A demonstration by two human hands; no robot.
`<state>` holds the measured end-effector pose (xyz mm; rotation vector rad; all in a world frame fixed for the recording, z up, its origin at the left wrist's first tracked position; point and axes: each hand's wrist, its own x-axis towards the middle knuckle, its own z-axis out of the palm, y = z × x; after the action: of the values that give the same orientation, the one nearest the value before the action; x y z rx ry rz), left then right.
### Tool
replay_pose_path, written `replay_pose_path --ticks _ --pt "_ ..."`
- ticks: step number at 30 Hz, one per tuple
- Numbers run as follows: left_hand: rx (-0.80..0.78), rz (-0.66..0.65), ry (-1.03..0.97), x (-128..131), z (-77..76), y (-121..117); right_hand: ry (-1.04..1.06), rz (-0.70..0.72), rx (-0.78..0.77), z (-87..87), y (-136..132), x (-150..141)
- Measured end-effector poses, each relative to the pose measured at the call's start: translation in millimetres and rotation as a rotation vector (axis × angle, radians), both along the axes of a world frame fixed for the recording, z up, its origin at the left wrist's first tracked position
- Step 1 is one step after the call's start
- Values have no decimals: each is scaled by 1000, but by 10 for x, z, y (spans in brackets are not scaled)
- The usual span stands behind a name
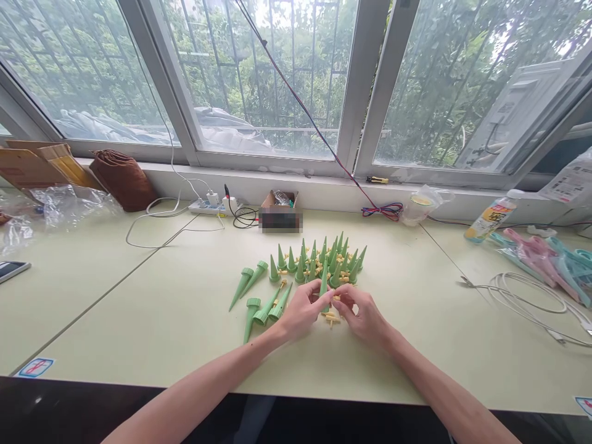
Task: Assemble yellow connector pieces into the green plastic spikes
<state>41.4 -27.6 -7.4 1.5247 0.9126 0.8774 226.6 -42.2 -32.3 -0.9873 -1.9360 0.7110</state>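
Green spikes (240,287): plastic by appearance, smooth and matt along the taper, ribbed around the caps (253,303). Yellow fittings (331,318): apparently plastic, low sheen. Bench (139,333): smooth pale laminate-like top, faint satin sheen. Far left, carton (18,165): matt brown cardboard; brown roll (121,182): creased, cloth or leather, which cannot be told. Left, wrapping (76,203): clear, crinkled, glossy plastic film. Far right, bottle (493,217): smooth plastic with a printed label. Right, white cable (509,297): smooth plastic sheathing. Far side, window frame (272,163): grey, metal-looking, dull.
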Motion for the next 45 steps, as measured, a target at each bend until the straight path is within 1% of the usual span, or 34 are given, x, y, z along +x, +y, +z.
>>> replay_pose_path --ticks 6,10,15,22,29,36,45 --pt "-13 3 -6 1 -20 5 -37 -15 -2 -43 25 21" --pt "-41 -3 -16 3 -9 -4 -43 -9 -21 -18 10 15" --pt "-59 -14 -18 0 12 -5 -24 19 -10 -10 -1 6" --pt "-44 -17 -23 -2 13 0 -44 13 -31 -58 27 32" --pt "-52 -8 -52 1 -9 5 -22 18 -39 -32 9 13" --pt "-45 -21 -17 -4 -18 10 -33 34 -31 -58 21 36" --pt "-30 -19 -32 -2 -41 20 -31 10 -35 -39 21 22"
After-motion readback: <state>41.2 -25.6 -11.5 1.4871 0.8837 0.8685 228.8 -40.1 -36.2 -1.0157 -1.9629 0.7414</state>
